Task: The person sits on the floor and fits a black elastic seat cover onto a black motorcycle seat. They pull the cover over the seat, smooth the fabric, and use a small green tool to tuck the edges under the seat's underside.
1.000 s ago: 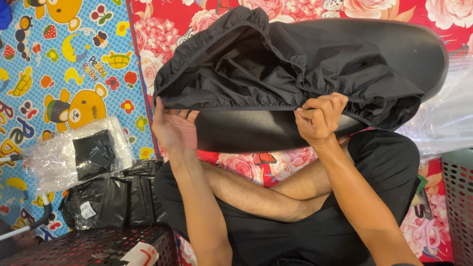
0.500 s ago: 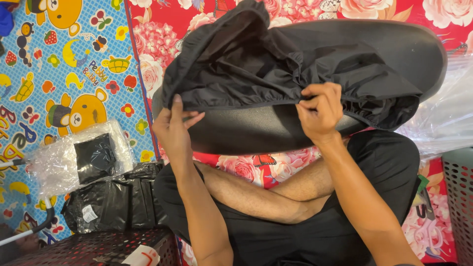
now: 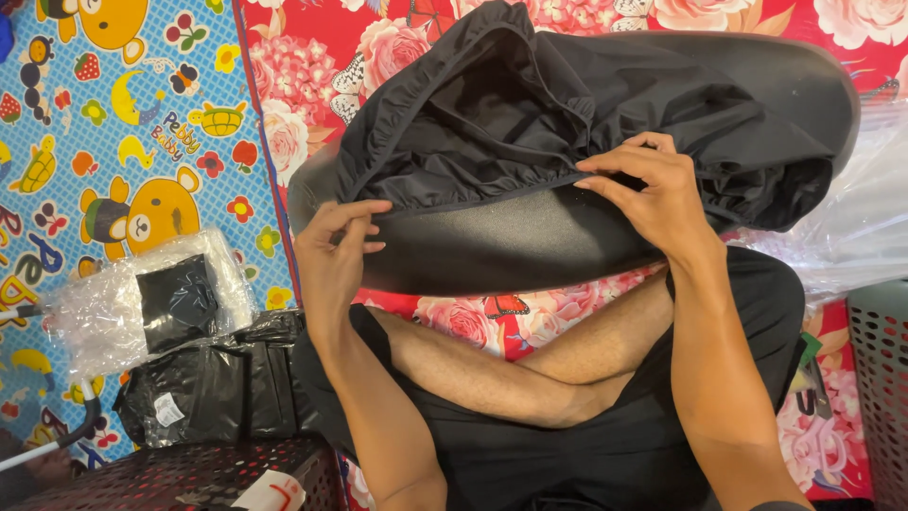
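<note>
Both hands grip the elastic hem of a black fabric cover (image 3: 567, 114): left hand (image 3: 333, 251), right hand (image 3: 653, 194). Between them lies a dark foam cushion (image 3: 511, 246).

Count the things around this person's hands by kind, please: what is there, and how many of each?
Black elastic-edged cover: 1, pinched by left hand and right hand
Black seat pad: 1
Clear plastic bags: 2, bag with a black item and empty bag
Black wrapped packs: 1 stack
Baskets: 2, dark basket and grey basket
Total: 7
</note>
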